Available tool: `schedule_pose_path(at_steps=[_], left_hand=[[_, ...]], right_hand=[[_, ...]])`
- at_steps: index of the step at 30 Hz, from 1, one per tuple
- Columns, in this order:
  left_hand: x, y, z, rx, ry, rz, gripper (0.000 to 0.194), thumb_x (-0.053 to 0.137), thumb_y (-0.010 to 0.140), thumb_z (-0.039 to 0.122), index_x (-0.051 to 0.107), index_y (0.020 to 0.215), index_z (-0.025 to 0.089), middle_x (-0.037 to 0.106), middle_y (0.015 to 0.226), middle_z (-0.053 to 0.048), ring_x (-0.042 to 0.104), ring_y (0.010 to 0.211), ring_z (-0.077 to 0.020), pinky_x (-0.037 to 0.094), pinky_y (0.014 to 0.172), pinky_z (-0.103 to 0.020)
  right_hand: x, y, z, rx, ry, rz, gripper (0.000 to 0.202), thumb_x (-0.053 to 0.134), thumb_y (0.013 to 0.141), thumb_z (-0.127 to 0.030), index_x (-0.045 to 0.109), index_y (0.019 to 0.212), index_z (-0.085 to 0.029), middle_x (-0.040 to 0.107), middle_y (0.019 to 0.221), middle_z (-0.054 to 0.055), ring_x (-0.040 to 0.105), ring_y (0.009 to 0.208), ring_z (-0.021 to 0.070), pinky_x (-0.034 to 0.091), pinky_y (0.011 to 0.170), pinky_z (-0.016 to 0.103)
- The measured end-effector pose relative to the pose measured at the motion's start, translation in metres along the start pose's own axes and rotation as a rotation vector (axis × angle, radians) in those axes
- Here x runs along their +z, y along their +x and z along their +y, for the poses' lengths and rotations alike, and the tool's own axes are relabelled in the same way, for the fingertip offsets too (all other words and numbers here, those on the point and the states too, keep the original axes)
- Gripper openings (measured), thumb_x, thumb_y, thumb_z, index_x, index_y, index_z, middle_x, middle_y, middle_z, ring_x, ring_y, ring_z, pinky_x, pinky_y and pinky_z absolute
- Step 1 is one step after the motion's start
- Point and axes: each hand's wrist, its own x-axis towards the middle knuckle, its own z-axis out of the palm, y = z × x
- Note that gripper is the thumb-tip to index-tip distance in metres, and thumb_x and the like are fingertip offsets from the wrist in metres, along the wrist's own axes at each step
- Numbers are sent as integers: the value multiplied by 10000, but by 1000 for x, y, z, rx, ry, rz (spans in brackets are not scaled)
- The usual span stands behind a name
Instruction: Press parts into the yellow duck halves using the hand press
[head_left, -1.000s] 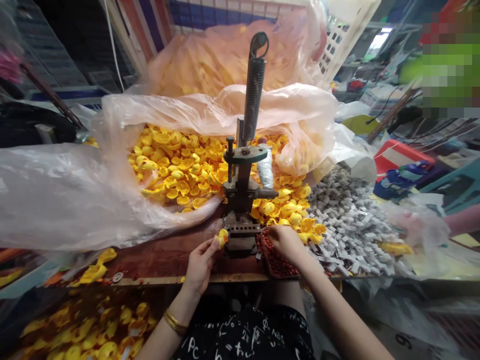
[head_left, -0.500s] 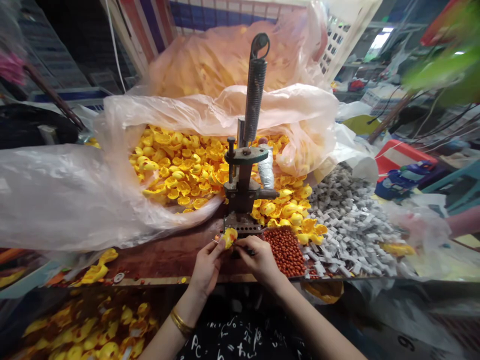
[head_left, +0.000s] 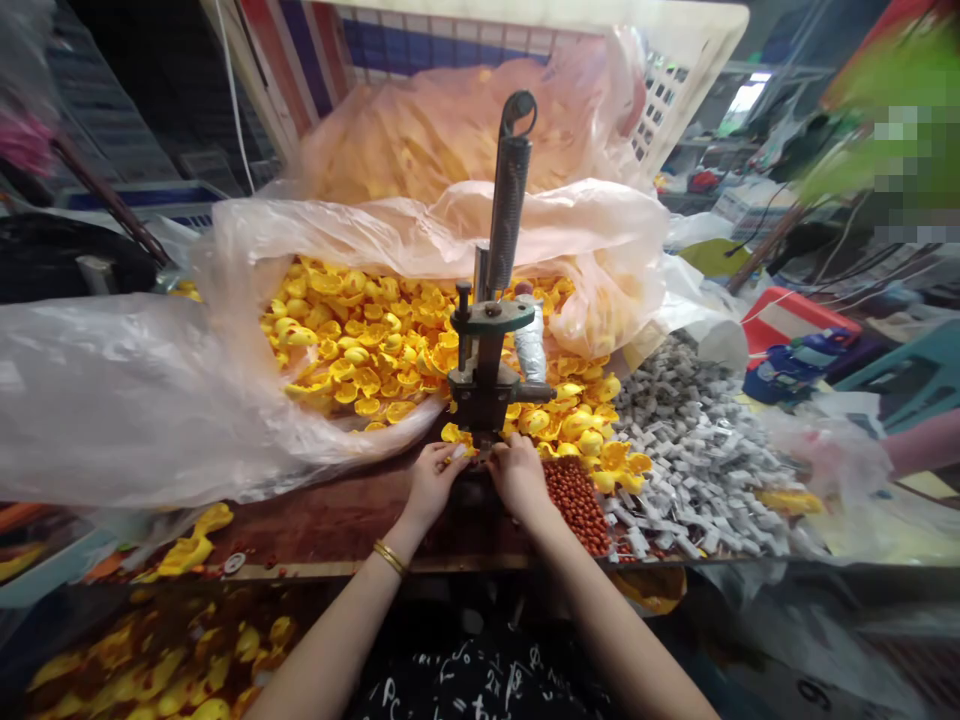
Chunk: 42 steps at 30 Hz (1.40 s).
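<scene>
Together, left hand [head_left: 433, 476] and right hand [head_left: 517, 472] grip a yellow duck [head_left: 453, 436] under the press [head_left: 484, 385].

My left hand [head_left: 433, 478] and right hand [head_left: 517, 475] cover the foot of the press [head_left: 484, 385], so I cannot see what lies under it. The yellow piece [head_left: 452, 434] at my left fingertips is mostly hidden and too small to make out. My forearms run off the bottom edge. A blurred, blocked-out patch [head_left: 900, 130] fills the top right corner
</scene>
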Motion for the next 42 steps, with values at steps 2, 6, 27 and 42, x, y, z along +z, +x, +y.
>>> schedule_pose_path(at_steps=[2, 6, 27, 42], left_hand=[[2, 11, -1, 41, 43, -58, 247, 766, 626, 327, 754, 830, 187, 627, 925, -55, 601, 898, -212, 463, 883, -367], [5, 16, 4, 224, 276, -202, 129, 677, 732, 252, 721, 833, 185, 569, 953, -50, 579, 905, -192, 450, 896, -352], [2, 13, 2, 304, 369, -291, 84, 613, 793, 217, 680, 773, 169, 539, 975, -53, 537, 938, -183, 440, 889, -316], [-19, 5, 23, -272, -106, -205, 526, 739, 646, 517, 712, 943, 83, 726, 907, -141, 636, 752, -205, 468, 692, -298]], right_hand=[[-22, 26, 14, 102, 127, 109, 167, 554, 827, -194, 649, 696, -153, 628, 769, 93, 555, 737, 195, 417, 686, 296], [-90, 116, 16, 178, 655, 405, 348, 452, 907, -420, 619, 784, -140, 621, 754, 55, 567, 738, 161, 447, 689, 276], [-129, 99, -50, -149, 1070, 804, 354, 513, 869, -510, 598, 797, -174, 497, 631, -30, 507, 557, 86, 420, 523, 233], [-89, 106, 6, 28, 852, 513, 224, 529, 834, -265, 612, 993, -131, 624, 996, 88, 570, 1006, 206, 438, 929, 421]])
